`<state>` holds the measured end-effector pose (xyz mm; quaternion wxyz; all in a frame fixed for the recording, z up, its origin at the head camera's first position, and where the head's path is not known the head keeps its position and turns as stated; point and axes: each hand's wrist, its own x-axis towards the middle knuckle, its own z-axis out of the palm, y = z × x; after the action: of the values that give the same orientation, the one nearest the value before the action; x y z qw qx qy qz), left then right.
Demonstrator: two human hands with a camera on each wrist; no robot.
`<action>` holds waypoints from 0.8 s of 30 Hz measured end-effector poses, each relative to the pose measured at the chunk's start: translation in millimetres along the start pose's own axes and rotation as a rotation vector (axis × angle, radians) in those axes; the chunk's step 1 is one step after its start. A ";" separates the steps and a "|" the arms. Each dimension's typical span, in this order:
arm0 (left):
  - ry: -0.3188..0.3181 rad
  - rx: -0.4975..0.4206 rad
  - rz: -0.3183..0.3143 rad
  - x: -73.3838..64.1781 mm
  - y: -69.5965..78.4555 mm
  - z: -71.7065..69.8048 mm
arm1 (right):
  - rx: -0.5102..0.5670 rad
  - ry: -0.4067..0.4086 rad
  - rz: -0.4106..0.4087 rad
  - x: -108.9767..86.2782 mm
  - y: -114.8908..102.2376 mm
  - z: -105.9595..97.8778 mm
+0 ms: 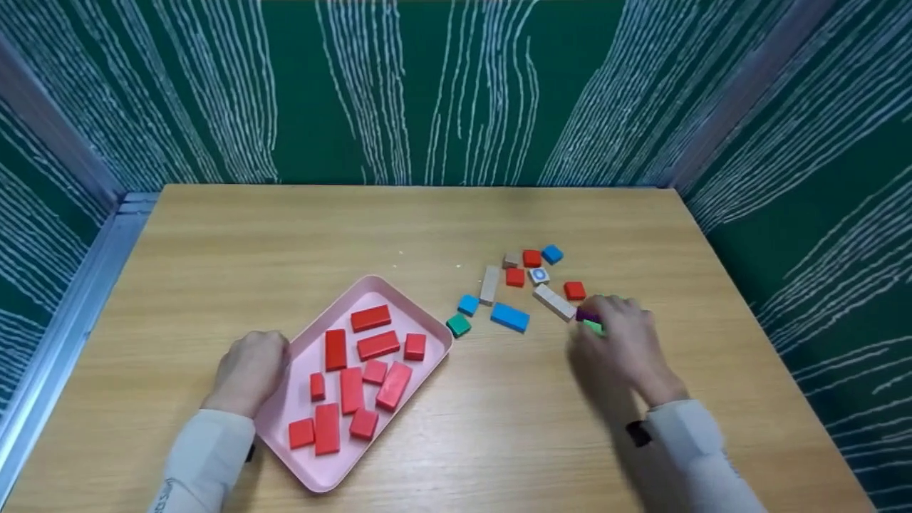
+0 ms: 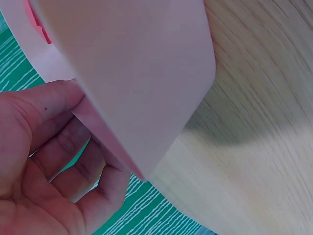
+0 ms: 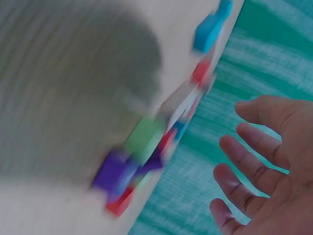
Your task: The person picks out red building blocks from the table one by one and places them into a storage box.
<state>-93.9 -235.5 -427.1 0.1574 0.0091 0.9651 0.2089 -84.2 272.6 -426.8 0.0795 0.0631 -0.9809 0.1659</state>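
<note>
- And there's the left hand point(image 1: 249, 370) on the pink tray point(image 1: 320, 476), clasping its left edge — the left wrist view shows the thumb point(image 2: 54, 98) and curled fingers point(image 2: 80, 171) pinching the rim.
- The tray lies at a slant on the wooden table point(image 1: 484, 442), left of centre, with eleven red blocks point(image 1: 351, 390) spread over its floor, big and small together!
- Over to the right hand point(image 1: 627, 342), above the right end of the scattered pieces; the right wrist view finds it released, fingers spread and loosely bent, nothing in their grasp.
- Close by that hand, a purple block point(image 1: 586, 315) and a light green block point(image 1: 593, 327), both partly covered by it in the head view, the wrist view here rather blurred.
- Just left of them, a long pale block point(image 1: 554, 303) lies diagonally, and a loose red block point(image 1: 574, 290) sits behind.
- Further back — a tight little crowd: two more reds, a small blue block point(image 1: 552, 254) and a white block with a blue ring point(image 1: 539, 276).
- Nearer the tray, a long blue block point(image 1: 509, 318), and a dark green block point(image 1: 458, 325) right beside the tray's corner.
</note>
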 end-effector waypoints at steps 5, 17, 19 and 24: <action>0.044 0.028 0.040 -1.5 -1.8 0.1 | -0.020 -0.019 0.122 -3.8 37.9 -8.2; 0.043 0.048 0.034 -2.0 0.8 0.9 | -0.070 -0.091 0.274 -3.2 69.4 9.6; 0.039 0.038 0.028 -1.8 1.1 0.4 | -0.067 -0.102 0.277 -2.0 71.2 11.7; 0.036 0.003 0.008 -0.1 1.6 0.1 | -0.068 -0.093 0.290 3.5 71.4 12.1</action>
<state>-93.8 -234.1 -426.6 0.1394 0.0094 0.9680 0.2083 -99.9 335.1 -460.0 0.0112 -0.0742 -0.9874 0.1390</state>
